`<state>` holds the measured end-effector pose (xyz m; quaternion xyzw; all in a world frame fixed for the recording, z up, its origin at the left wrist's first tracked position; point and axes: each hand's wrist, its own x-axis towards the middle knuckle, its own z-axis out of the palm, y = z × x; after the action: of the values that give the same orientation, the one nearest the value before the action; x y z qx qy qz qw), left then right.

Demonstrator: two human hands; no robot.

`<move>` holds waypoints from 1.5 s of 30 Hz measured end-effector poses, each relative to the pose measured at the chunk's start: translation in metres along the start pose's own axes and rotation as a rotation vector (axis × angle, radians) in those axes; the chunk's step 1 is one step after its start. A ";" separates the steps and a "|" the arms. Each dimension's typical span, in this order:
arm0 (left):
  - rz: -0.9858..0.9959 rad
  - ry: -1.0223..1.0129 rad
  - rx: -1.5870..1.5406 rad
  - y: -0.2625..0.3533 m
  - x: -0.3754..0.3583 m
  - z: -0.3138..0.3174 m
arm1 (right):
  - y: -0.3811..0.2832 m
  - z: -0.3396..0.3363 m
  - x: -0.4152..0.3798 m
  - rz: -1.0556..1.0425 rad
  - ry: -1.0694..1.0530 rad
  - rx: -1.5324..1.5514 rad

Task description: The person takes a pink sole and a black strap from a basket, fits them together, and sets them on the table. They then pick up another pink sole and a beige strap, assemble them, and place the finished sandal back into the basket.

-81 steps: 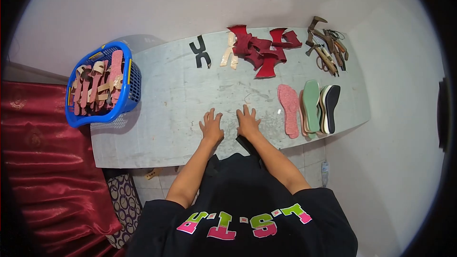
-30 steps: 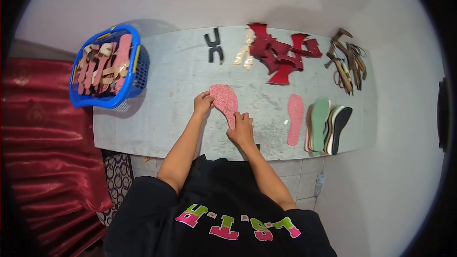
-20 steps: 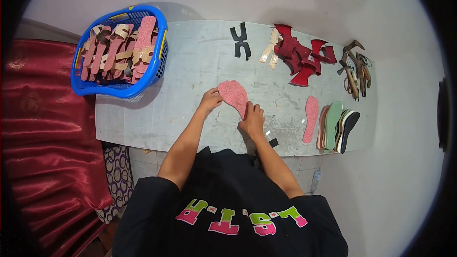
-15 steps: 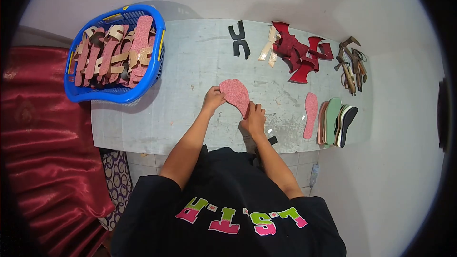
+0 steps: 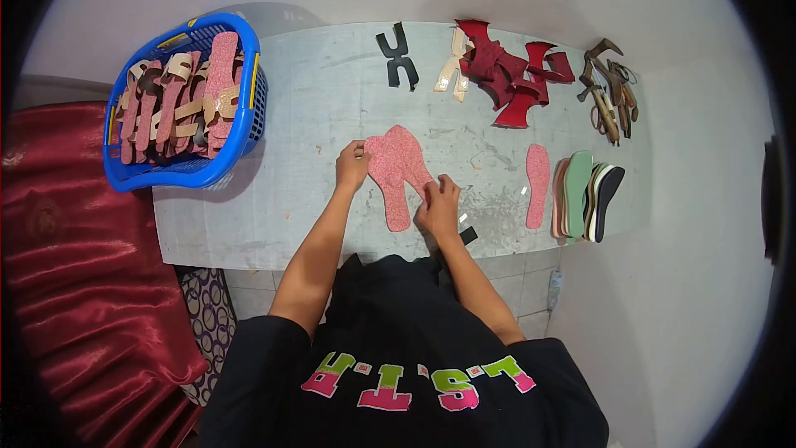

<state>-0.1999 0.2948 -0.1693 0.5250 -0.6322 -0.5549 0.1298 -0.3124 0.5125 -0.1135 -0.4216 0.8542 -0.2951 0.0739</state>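
The left hand [image 5: 352, 168] and right hand [image 5: 439, 206] each pinch one of two pink speckled foam-like soles [image 5: 390, 184], apparently to fan them above the grey counter [image 5: 294, 158].

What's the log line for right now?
left hand: pink sole, toe end | right hand: other sole, heel end | both soles: overlapping | basket: sandals inside

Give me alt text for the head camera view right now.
A person's left hand and right hand hold two overlapping, speckled pink, sole-shaped pieces at a pale grey table. A blue plastic basket of pink-soled sandals stands on the left, dark red cut pieces lie at the back, and green and black soles on the right.
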 end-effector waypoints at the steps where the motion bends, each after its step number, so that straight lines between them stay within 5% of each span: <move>1: 0.005 0.000 0.009 -0.002 -0.002 0.000 | 0.006 -0.001 0.000 0.003 0.006 0.008; 8: -0.077 -0.076 -0.358 0.017 -0.014 0.018 | 0.034 -0.036 0.009 0.094 -0.108 -0.035; 20: -0.025 -0.179 -0.383 0.029 -0.020 0.035 | 0.162 -0.123 -0.024 0.513 0.223 -0.250; 24: -0.028 -0.207 -0.351 0.031 -0.027 0.032 | 0.140 -0.118 -0.018 0.472 0.254 -0.324; 29: -0.059 -0.212 -0.465 0.025 -0.029 0.034 | 0.077 -0.059 0.002 0.083 0.047 0.214; 32: 0.045 -0.139 -0.266 0.017 -0.026 0.037 | 0.026 -0.033 0.011 -0.003 -0.161 0.322; 34: 0.337 -0.025 0.180 0.025 -0.037 0.036 | 0.008 -0.024 0.013 -0.051 -0.243 0.279; 37: 0.412 -0.035 0.388 0.044 -0.052 0.038 | 0.006 -0.015 0.020 -0.052 -0.254 0.274; 45: 0.431 -0.141 0.382 0.089 -0.035 0.047 | 0.037 -0.020 0.090 0.246 -0.078 0.432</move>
<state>-0.2664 0.3349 -0.0967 0.3537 -0.8294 -0.4208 0.0991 -0.4020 0.4697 -0.1068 -0.3000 0.8128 -0.4430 0.2303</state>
